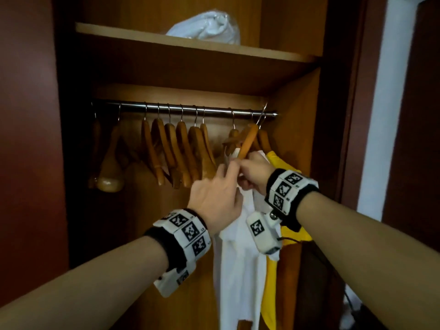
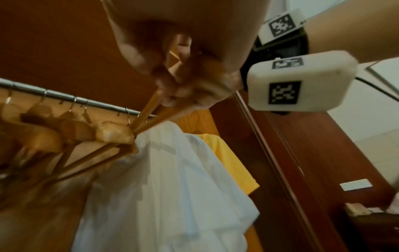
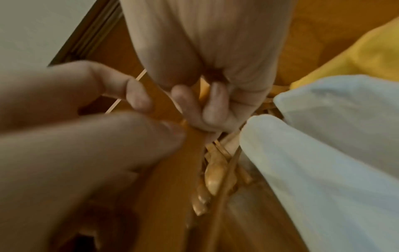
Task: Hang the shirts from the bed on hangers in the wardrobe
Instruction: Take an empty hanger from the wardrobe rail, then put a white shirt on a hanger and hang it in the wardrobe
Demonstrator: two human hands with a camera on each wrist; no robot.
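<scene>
A wooden hanger tilts steeply at the right end of the steel rail, its hook still over the rail. My left hand pinches the hanger's lower arm from the left. My right hand grips the same hanger from the right, fingers curled round the wood. In the left wrist view my left hand's fingers close on the hanger's bars. A white shirt hangs below the hands. A yellow shirt hangs behind it at the far right.
Several bare wooden hangers fill the rail to the left. A white bundle in plastic lies on the shelf above. The wardrobe's side panel stands close on the right, a dark red door on the left.
</scene>
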